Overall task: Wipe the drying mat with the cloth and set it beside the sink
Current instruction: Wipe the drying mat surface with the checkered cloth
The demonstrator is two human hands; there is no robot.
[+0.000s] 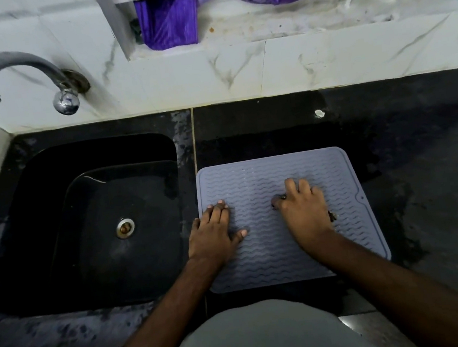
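The lavender-grey drying mat (262, 173) with wavy ridges lies flat on the black counter, just right of the sink (36, 172). My left hand (214, 232) presses flat on the mat's left edge, fingers straight. My right hand (303, 213) sits on the middle of the mat with fingers curled over a small dark cloth (332, 215). Only scraps of the cloth peek out at the thumb and at the hand's right side; the rest is hidden under the palm.
The black sink has a metal drain (125, 228), and a curved tap (10, 69) comes out of the marble wall above it. Wet black counter (420, 157) stretches right of the mat. Purple fabric (167, 15) hangs in the window ledge behind.
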